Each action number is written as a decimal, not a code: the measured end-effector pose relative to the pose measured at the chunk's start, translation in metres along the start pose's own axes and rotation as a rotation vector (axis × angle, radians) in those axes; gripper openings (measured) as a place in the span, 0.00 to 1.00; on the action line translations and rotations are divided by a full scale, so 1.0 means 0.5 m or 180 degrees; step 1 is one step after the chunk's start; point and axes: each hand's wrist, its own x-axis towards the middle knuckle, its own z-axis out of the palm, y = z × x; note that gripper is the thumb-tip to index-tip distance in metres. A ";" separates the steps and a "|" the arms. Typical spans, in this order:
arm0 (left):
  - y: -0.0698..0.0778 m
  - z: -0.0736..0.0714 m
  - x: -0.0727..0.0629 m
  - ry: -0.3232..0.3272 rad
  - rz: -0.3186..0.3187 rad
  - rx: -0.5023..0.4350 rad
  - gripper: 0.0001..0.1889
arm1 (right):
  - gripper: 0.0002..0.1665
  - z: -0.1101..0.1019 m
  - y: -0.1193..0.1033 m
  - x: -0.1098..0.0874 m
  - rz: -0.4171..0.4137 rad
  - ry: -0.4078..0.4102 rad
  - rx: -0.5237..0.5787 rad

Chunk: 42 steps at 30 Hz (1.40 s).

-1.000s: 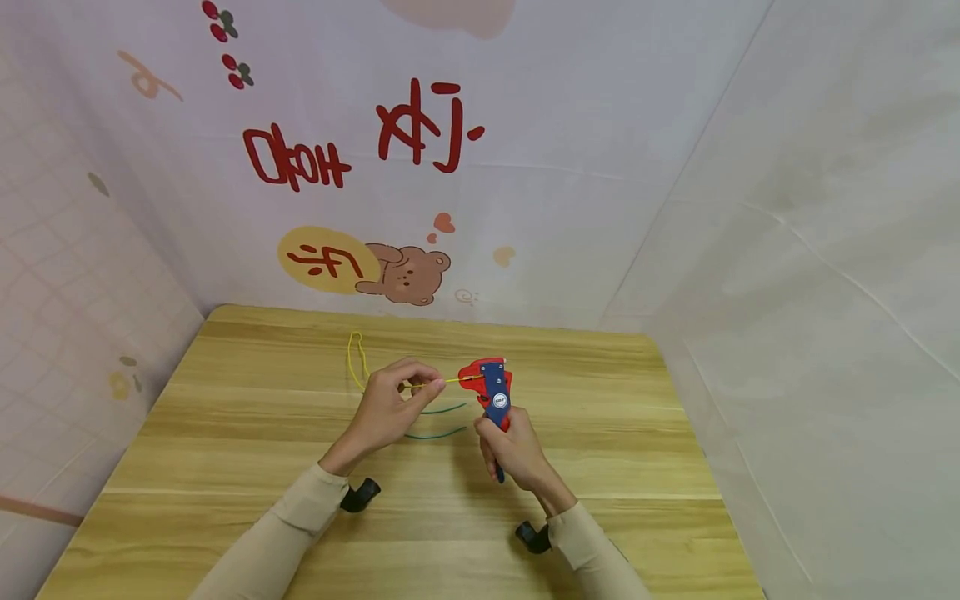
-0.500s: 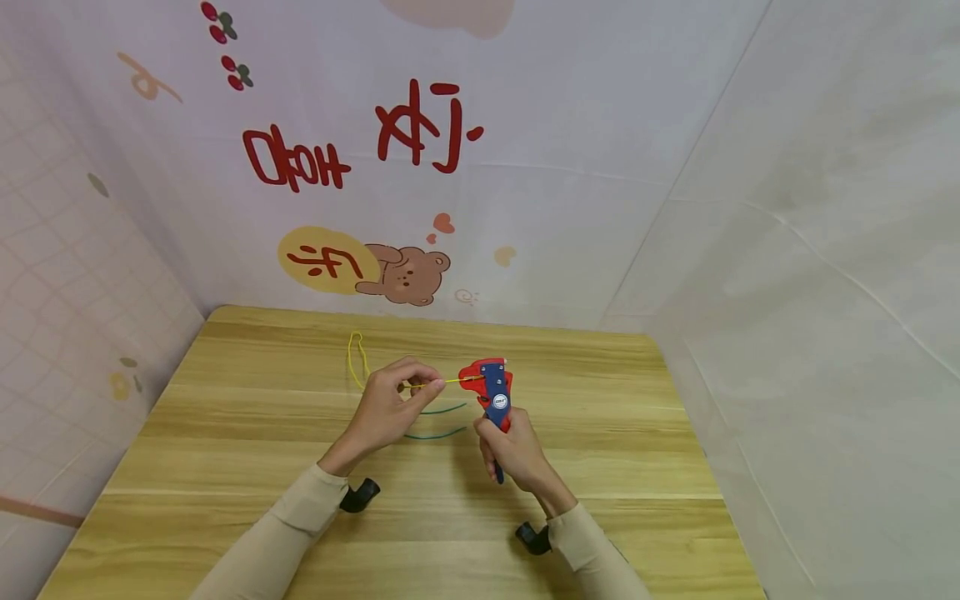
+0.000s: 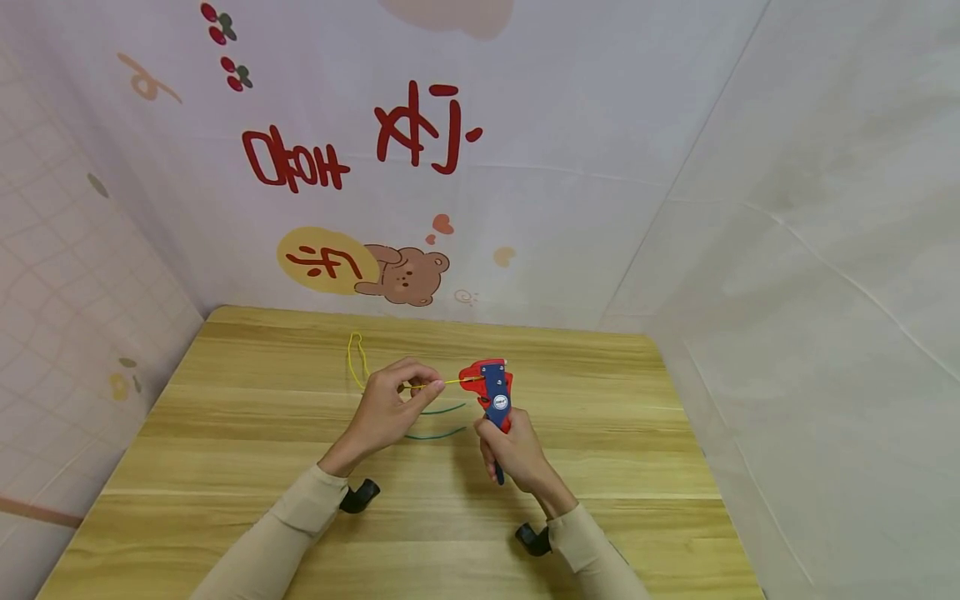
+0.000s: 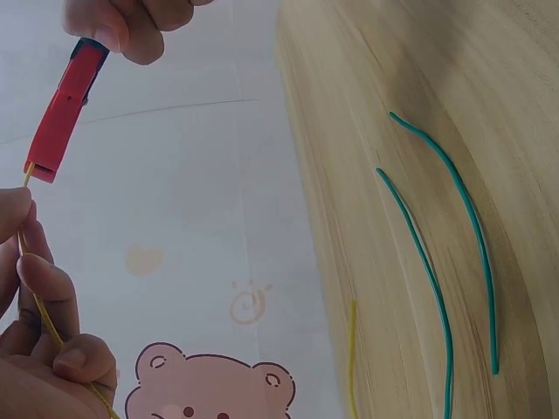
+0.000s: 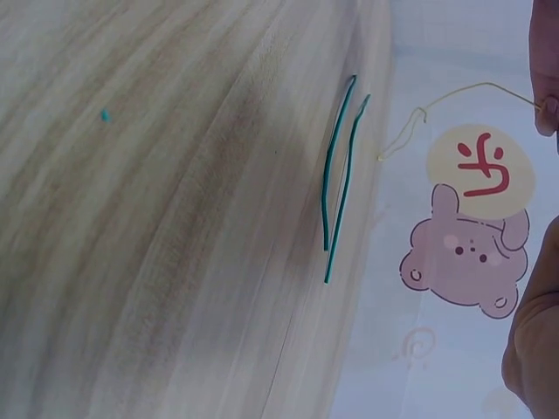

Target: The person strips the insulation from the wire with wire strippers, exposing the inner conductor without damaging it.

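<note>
My left hand (image 3: pixel 390 404) pinches a thin yellow wire (image 3: pixel 452 381) between thumb and fingertips, a short way from its end. That end sits in the red nose of a wire stripper (image 3: pixel 497 392), red and blue with a round white label. Around the tool's handles my right hand (image 3: pixel 516 446) is wrapped, holding it upright above the table. In the left wrist view the wire runs back through the left hand (image 4: pixel 52 323) and enters the stripper's red head (image 4: pixel 61 122). The slack of the yellow wire (image 5: pixel 476 85) loops away behind the left hand.
Two green wires (image 4: pixel 441 305) (image 4: pixel 476 227) lie side by side on the wooden table (image 3: pixel 247 450), below the hands. A tiny green scrap (image 5: pixel 105 114) lies on the wood in the right wrist view. A printed cloth wall (image 3: pixel 555 208) rises behind the table.
</note>
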 end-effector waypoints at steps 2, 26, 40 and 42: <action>0.000 -0.002 -0.001 -0.0008 0.0002 0.0014 0.04 | 0.18 0.000 0.000 0.000 0.0019 0.0004 0.0009; -0.032 -0.069 -0.002 0.0173 -0.0340 0.0095 0.05 | 0.19 -0.101 0.023 -0.034 0.0221 0.0590 0.0298; -0.058 -0.060 0.010 0.0062 -0.0526 -0.0184 0.10 | 0.18 -0.109 0.023 -0.052 0.0272 0.0531 0.0230; -0.060 -0.058 0.010 0.0054 -0.0518 -0.0201 0.10 | 0.18 -0.109 0.024 -0.054 0.0280 0.0539 0.0243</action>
